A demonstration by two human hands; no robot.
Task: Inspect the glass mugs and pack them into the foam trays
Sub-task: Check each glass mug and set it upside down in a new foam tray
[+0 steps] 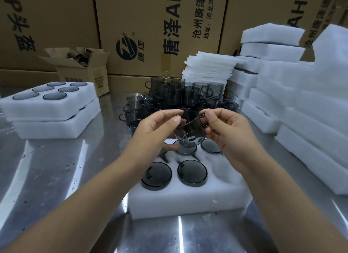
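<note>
A smoky grey glass mug (190,128) hangs tilted above the white foam tray (188,200) at the table's centre. My left hand (154,132) grips its left side and my right hand (226,132) grips its right side, by the handle. Several mugs sit upside down in the tray's holes, two of them in the near row (156,175); the near right hole (224,169) holds nothing. A cluster of loose grey mugs (180,96) stands behind the tray, partly hidden by my hands.
Two filled foam trays (50,109) are stacked at the left. Stacks of white foam trays (310,105) and thin foam sheets (209,68) rise at the right. An open small carton (82,68) and large printed cartons (160,26) line the back of the shiny metal table (56,177).
</note>
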